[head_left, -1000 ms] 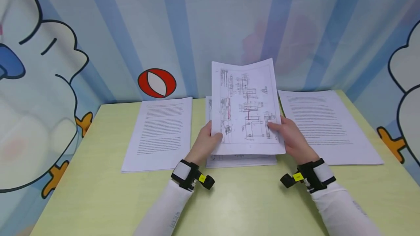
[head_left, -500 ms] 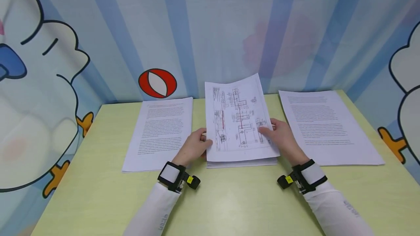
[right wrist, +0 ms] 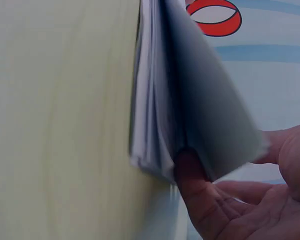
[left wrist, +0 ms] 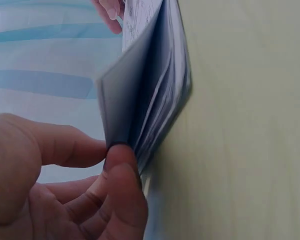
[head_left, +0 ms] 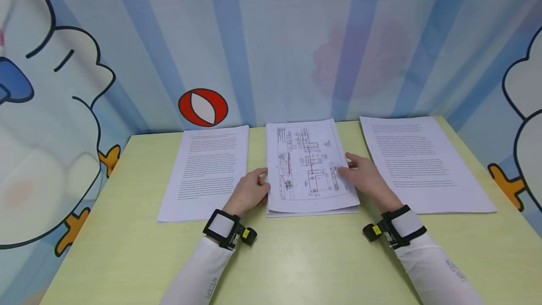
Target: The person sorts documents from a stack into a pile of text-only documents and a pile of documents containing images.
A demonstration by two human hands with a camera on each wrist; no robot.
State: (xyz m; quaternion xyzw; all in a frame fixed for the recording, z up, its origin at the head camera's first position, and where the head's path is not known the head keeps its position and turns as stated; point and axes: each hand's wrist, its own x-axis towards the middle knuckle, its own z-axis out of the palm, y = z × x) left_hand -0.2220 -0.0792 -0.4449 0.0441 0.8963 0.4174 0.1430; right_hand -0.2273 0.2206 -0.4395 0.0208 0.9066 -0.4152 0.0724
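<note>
A white sheet printed with a technical drawing (head_left: pixel 305 180) lies nearly flat over the middle paper stack (left wrist: pixel 178 75). Thumb and fingers of my left hand (head_left: pixel 247 193) pinch its left edge. On the opposite edge my right hand (head_left: pixel 366 179) grips it, thumb on top and a finger (right wrist: pixel 192 177) underneath. Both wrist views show the sheet's near edge raised off the stack, with a dark gap between. Whether it is one sheet or a few together I cannot tell.
A stack of text pages (head_left: pixel 205 173) lies to the left on the pale yellow table (head_left: pixel 313 262). Another text stack (head_left: pixel 415 164) lies to the right. Behind the table hangs a striped blue backdrop (head_left: pixel 279 46) with cartoon prints.
Both hands have lowered the drawing sheet from a raised tilt down onto the middle stack. The left hand has shifted left and slightly down; the sheet also moved a little left.
</note>
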